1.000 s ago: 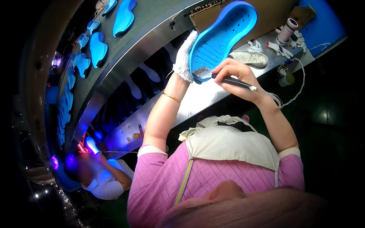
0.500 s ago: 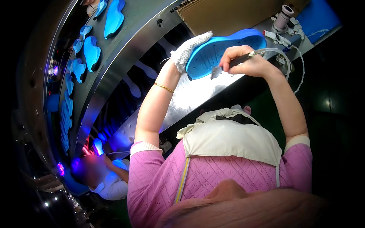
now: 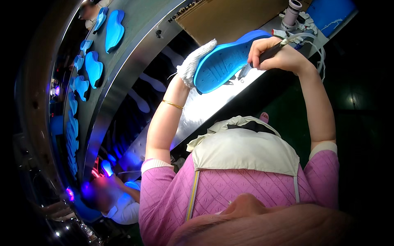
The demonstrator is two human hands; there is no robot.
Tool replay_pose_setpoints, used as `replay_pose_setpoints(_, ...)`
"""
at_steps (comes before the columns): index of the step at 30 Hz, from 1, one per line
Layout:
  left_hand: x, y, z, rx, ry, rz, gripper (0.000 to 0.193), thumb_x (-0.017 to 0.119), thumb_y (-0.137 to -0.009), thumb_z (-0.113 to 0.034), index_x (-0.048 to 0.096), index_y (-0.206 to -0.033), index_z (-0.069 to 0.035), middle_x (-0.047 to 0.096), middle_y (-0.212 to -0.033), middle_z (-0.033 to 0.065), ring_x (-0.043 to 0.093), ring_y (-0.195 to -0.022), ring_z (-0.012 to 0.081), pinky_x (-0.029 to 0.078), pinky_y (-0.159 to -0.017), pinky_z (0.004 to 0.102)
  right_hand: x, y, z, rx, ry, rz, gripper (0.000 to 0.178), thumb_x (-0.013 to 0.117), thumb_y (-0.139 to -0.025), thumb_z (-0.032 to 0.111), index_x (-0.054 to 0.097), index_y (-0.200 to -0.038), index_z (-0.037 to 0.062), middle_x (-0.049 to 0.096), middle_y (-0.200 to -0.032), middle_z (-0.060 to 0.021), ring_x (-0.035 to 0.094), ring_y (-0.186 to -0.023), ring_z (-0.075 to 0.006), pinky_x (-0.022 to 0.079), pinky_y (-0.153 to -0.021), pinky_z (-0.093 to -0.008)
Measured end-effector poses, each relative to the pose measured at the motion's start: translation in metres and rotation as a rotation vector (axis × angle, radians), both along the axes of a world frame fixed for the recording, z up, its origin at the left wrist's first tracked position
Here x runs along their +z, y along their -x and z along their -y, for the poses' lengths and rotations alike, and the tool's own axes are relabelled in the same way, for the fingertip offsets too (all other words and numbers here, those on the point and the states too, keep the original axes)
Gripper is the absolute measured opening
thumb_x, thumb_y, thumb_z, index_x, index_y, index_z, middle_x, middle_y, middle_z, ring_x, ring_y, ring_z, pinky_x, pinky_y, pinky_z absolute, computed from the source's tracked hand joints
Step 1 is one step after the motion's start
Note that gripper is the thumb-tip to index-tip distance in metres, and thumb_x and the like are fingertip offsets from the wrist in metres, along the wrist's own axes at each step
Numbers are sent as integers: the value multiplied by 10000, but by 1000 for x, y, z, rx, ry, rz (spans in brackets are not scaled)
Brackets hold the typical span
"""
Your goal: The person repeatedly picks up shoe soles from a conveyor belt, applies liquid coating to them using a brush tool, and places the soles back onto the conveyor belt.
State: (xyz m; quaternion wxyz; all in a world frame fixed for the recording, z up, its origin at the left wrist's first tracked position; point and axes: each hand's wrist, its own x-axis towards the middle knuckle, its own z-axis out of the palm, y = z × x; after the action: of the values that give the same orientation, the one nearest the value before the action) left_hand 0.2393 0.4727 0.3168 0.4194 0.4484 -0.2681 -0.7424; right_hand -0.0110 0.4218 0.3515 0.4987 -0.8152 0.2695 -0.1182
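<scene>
In my gloved left hand (image 3: 193, 64) is the left end of a blue shoe sole (image 3: 217, 69), with the fingers closed round its edge. The sole is tilted, its face with studs and raised lines turned toward me. My bare right hand (image 3: 283, 56) is closed round the dark handle of a brush (image 3: 270, 52). A clear tube (image 3: 301, 37) runs from the back of that handle. The greyish brush tip is beside the sole's near edge; whether it touches, I cannot tell. My right hand covers part of the sole's right end.
Blue soles (image 3: 93, 69) lie along a dark conveyor (image 3: 123, 57) on the left. A cardboard box (image 3: 230, 20) stands beyond my hands. White gloves (image 3: 305, 21) and a pinkish cup (image 3: 292, 15) sit at the far right, by a blue bin (image 3: 330, 14). A co-worker (image 3: 119, 201) is at lower left.
The brush has moved rightward along the sole's near edge, with my right hand now over the sole's right end. The left hand keeps its hold; the whole view has shifted slightly.
</scene>
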Motion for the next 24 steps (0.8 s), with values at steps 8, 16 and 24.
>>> replay_pose_setpoints(8, -30, 26, -4, 212, 316, -647, 712, 384, -918, -566, 425, -1329, 13, 557, -1219, 225, 591, -1054, 348, 492, -924, 452, -40, -49, -66, -469, 370, 565, 101, 701, -730, -16, 640, -807, 7, 632, -800, -75, 617, -724, -156, 481, -656, -257)
replay_pose_setpoints(16, -37, 19, -28, 278, 255, -734, 630, 432, -908, -519, 492, -1236, 16, 609, -1103, 199, 628, -933, 331, 529, -842, 448, -27, -45, -69, -366, -300, 656, 96, 666, -812, 13, 640, -904, 3, 664, -848, -75, 635, -750, -125, 516, -695, -232)
replay_pose_setpoints(24, -16, 17, -53, 159, 201, -746, 633, 397, -918, -505, 460, -1284, 7, 584, -1166, 220, 611, -1003, 386, 461, -935, 553, -5, -46, 13, -512, 40, 757, 96, 656, -836, 38, 637, -918, -9, 655, -834, -67, 632, -744, -115, 522, -709, -229)
